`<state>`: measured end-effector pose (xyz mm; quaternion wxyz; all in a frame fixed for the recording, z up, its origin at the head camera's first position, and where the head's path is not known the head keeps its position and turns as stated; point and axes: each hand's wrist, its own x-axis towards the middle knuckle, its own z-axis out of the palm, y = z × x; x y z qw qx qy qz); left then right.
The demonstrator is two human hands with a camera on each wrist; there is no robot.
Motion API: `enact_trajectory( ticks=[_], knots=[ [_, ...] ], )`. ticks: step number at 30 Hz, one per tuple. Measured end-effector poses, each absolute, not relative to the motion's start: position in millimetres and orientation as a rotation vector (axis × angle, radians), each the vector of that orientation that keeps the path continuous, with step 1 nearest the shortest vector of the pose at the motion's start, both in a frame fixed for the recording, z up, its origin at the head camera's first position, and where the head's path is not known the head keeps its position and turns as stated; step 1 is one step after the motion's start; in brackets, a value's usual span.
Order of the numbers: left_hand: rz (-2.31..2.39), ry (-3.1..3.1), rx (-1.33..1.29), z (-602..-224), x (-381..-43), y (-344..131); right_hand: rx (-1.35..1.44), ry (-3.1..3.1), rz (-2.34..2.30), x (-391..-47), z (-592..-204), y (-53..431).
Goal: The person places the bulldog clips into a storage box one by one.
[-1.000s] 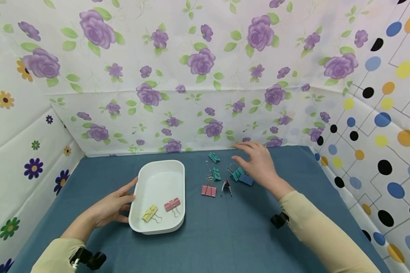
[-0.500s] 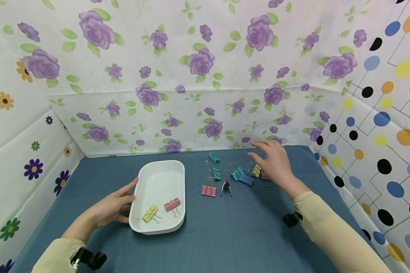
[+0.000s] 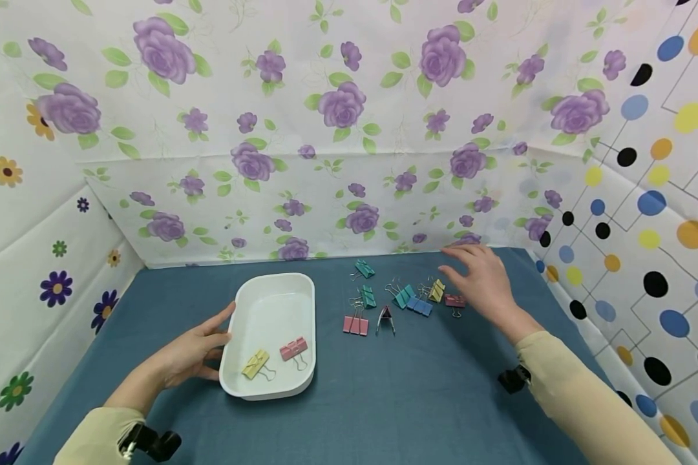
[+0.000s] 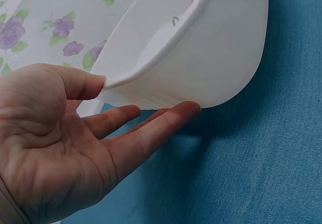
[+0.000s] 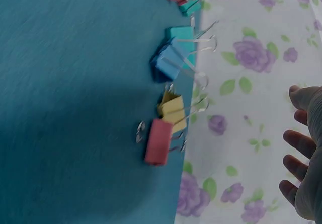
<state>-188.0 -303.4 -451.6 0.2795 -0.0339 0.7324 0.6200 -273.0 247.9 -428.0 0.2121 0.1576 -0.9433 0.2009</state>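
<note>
My left hand (image 3: 183, 355) touches the left side of a white tray (image 3: 273, 300) with extended fingers; in the left wrist view its fingertips (image 4: 188, 108) meet the tray's lower edge. A yellow binder clip (image 3: 256, 364) and a pink one (image 3: 293, 348) lie inside the tray. My right hand (image 3: 483, 284) is empty, fingers loosely bent, beside a red binder clip (image 3: 455, 301). To that clip's left lie a yellow clip (image 3: 437, 290), a blue clip (image 3: 420, 306) and a teal clip (image 3: 403, 296). In the right wrist view, the red clip (image 5: 159, 142) stands apart from the fingers.
Between the tray and that cluster lie two more teal clips (image 3: 364, 268), a pink clip (image 3: 356, 325) and a dark-sided clip (image 3: 386, 320) standing on end. Blue cloth (image 3: 384, 400) covers the table. Flowered sheeting (image 3: 302, 194) hangs behind, with a dotted sheet (image 3: 651, 284) on the right.
My right hand has moved to the right, bringing the yellow and red clips at the cluster's right end into view. The left hand and the tray have stayed put.
</note>
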Motion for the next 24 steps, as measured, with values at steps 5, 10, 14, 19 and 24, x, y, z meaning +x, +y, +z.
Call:
enact_trajectory(
  ticks=[5, 10, 14, 19, 24],
  knots=[
    [1.66, 1.969, -0.102, -451, -187, -303, 0.42, -2.632, 0.534, -269, -435, 260],
    [1.659, 1.968, -0.104, -451, -187, -303, 0.399, -2.644, 0.511, -266, -440, 270],
    [1.661, 1.968, -0.112, -451, -187, -303, 0.385, -2.654, 0.504, -266, -441, 275],
    [1.663, 1.965, -0.126, -453, -188, -304, 0.38, -2.682, 0.487, -266, -444, 280],
    [1.665, 1.959, -0.133, -453, -188, -304, 0.406, -2.704, 0.435, -264, -449, 284]
  ],
)
